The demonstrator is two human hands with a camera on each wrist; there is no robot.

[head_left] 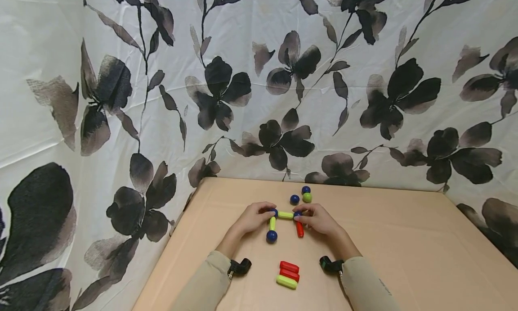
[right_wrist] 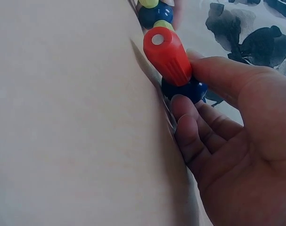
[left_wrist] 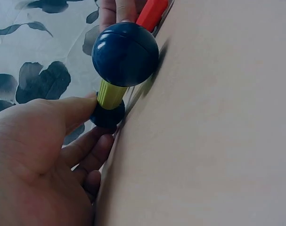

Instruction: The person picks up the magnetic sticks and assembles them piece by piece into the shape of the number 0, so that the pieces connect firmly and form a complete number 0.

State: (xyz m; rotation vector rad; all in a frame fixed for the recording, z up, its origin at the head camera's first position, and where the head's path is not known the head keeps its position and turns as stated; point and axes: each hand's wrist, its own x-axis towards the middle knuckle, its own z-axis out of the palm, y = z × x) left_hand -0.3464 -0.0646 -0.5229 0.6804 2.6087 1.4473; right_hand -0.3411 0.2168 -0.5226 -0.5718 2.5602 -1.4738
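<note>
Both hands rested on the table point(head_left: 404, 239) at a small rod-and-ball assembly, which serves as the landmark below. At the assembly's left corner, the left hand point(head_left: 252, 218) pinched a blue ball point(left_wrist: 107, 115) between thumb and fingers. A yellow-green rod point(head_left: 272, 223) ran from that corner ball toward the person and ended in a second blue ball point(head_left: 271, 236). A horizontal yellow-green rod point(head_left: 285, 215) spanned from the left corner to the right corner. At the right corner, the right hand point(head_left: 319, 220) gripped another blue ball point(right_wrist: 184, 90) with thumb and curled fingers, and a red rod point(head_left: 299, 229) extended from that ball toward the person.

Beyond the assembly, toward the flowered curtain point(head_left: 259, 86), lay two loose blue balls point(head_left: 294, 199) and one green ball point(head_left: 307, 197), close together. On the person's side of the assembly lay two red rods point(head_left: 289, 271) and one yellow-green rod point(head_left: 286, 281), stacked side by side and touching.
</note>
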